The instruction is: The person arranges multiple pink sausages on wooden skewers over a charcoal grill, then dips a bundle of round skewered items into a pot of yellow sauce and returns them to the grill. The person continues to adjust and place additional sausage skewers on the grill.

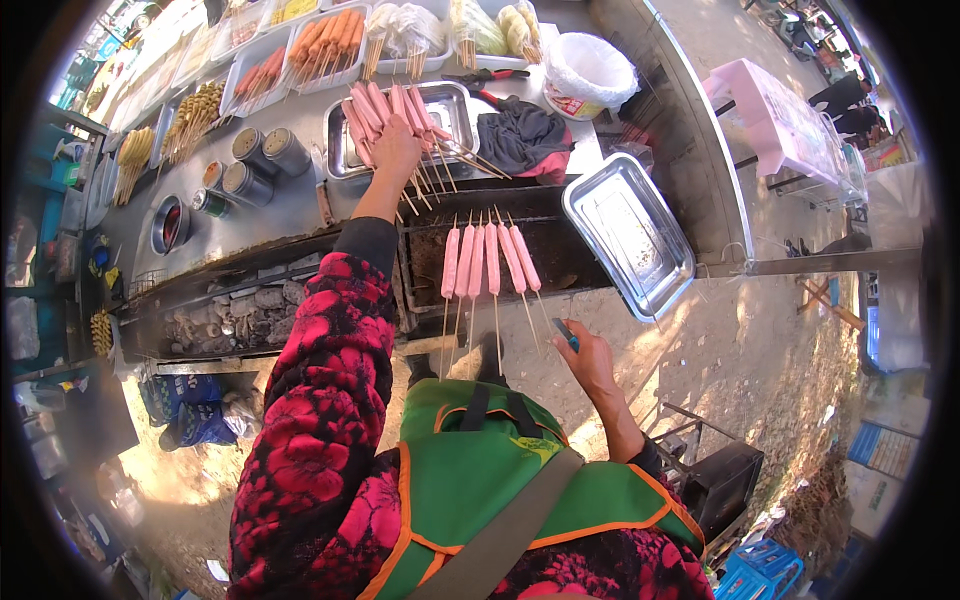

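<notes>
My left hand [397, 150] reaches over a pile of pink sausages on sticks [367, 112] in a metal tray [466, 112]. Its fingertips are among the sausages, and their grip is hidden. In my right hand [592, 360] is a small knife with a blue handle [573, 342], its blade pointing up and to the left. Between the hands, several pink sausage skewers [492, 259] lie in a spread row across the dark grill trough [555, 262]. Their bare sticks point toward me, past the trough's near edge. Beside the row sits a tilted, shallow metal tray [630, 232] holding thin sticks.
Glowless charcoal [247, 307] fills the grill's left section. Seasoning shakers [286, 152], a metal bowl [172, 225] and a knife [323, 195] stand or lie on the counter. Behind are tubs of skewers [328, 45], a dark cloth [521, 135], red-handled pliers [487, 75] and a lined bucket [589, 71].
</notes>
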